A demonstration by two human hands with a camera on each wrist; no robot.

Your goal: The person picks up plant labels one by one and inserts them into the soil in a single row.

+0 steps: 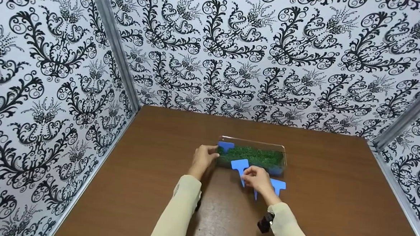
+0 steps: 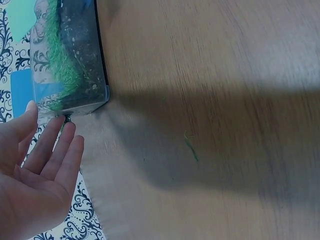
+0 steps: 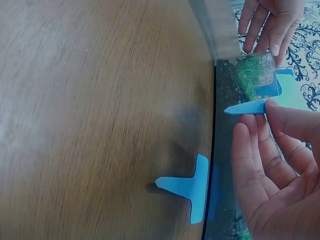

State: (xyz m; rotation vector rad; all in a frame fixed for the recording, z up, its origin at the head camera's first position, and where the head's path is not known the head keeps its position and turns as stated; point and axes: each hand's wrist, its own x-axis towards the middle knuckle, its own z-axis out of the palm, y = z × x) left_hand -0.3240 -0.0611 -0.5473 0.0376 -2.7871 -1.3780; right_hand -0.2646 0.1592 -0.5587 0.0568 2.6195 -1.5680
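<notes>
A clear rectangular container (image 1: 252,140) holds dark soil topped with green grass (image 1: 256,155). At its left end stands a blue T-shaped plant label (image 1: 226,145). My left hand (image 1: 203,159) touches that end with thumb and fingertips, its fingers fairly straight in the left wrist view. In front of the container, my right hand (image 1: 259,180) pinches the stem of another blue plant label (image 3: 247,107) between thumb and fingers, with its pointed tip downward. A loose blue plant label (image 3: 192,186) lies on the table by the container's long side. In the head view, my right hand partly hides the loose blue pieces.
The brown wooden table (image 1: 149,172) runs back to walls covered in black-and-white scroll paper (image 1: 235,43). A metal strip (image 1: 99,166) edges the left side. A small green strand (image 2: 191,147) lies on the tabletop near the container's left end.
</notes>
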